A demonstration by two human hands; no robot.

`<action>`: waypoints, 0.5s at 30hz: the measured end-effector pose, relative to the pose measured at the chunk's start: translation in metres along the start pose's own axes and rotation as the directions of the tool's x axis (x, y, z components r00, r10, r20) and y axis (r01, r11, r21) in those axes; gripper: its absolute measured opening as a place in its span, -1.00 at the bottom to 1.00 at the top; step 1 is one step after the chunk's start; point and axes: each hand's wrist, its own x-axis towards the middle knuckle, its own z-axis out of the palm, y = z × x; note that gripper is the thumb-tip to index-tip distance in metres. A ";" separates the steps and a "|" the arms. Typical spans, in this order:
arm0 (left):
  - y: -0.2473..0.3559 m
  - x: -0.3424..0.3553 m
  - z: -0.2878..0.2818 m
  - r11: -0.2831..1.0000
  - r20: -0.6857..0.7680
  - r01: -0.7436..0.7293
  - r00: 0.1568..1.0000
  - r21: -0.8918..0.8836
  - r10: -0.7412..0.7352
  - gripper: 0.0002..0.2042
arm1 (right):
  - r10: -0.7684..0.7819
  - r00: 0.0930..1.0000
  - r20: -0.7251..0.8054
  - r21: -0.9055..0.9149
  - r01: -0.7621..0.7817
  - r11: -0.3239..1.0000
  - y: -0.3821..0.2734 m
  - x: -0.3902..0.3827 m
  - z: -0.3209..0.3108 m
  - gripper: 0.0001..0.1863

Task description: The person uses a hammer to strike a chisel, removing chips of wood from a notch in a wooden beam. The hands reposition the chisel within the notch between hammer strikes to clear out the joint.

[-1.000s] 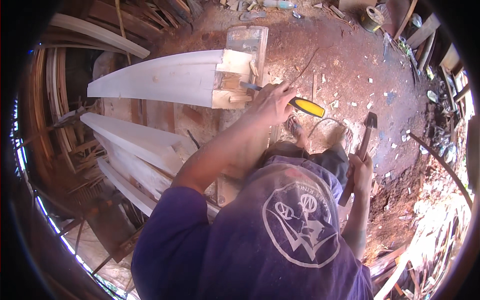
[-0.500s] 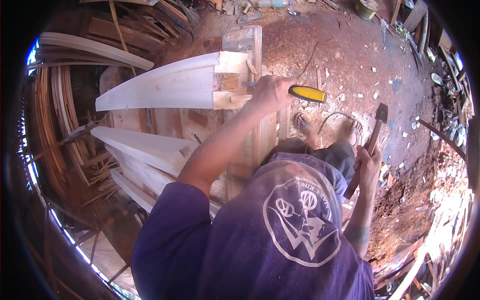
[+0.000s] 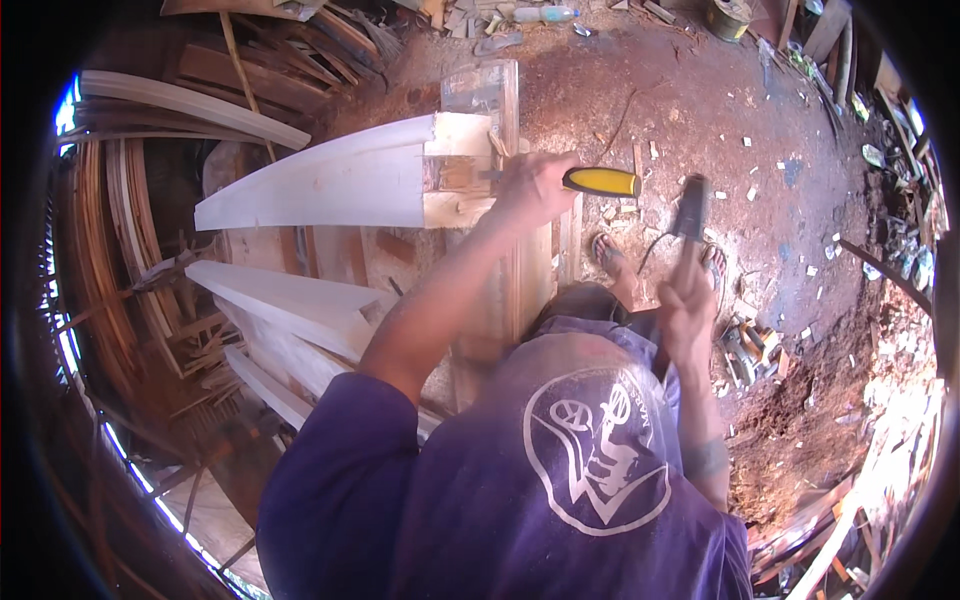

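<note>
My left hand (image 3: 535, 190) is wrapped round a chisel (image 3: 603, 181) with a yellow and black handle. Its blade points left, at the cut end of a pale curved wooden board (image 3: 330, 180); whether the tip touches the wood I cannot tell. A notch with rough brown wood shows in that end. In my right hand (image 3: 687, 315) is a hammer (image 3: 690, 212), its dark head blurred and raised to the right of the chisel handle. The board lies across a wooden workbench (image 3: 508, 90).
More pale boards (image 3: 290, 295) lie on the near side of the bench. Long planks (image 3: 100, 230) stand at the left. Wood chips litter the dirt floor (image 3: 720, 130), and several tools (image 3: 750, 350) rest near my feet. A tin (image 3: 730, 18) and a plastic bottle (image 3: 545, 14) are at the back.
My right hand has swung the hammer leftward, closer to the chisel handle. My left hand with the chisel has shifted slightly left. Tools on the floor, hidden behind my right hand before, now show.
</note>
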 end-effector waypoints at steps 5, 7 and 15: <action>0.000 -0.004 -0.004 0.998 0.069 0.057 0.996 0.011 -0.057 -0.85 | -0.124 0.735 -0.666 0.288 0.407 0.867 -0.020 0.011 -0.097 -0.96; 0.003 -0.001 -0.005 0.998 0.074 0.056 0.996 0.002 -0.056 -0.86 | -0.179 0.712 -0.679 0.431 0.584 0.688 -0.026 0.011 -0.079 -0.89; -0.006 -0.002 0.000 0.998 0.063 0.039 0.997 0.044 -0.042 -0.86 | -0.098 0.979 -0.178 0.022 0.104 0.994 0.001 0.015 -0.028 -0.98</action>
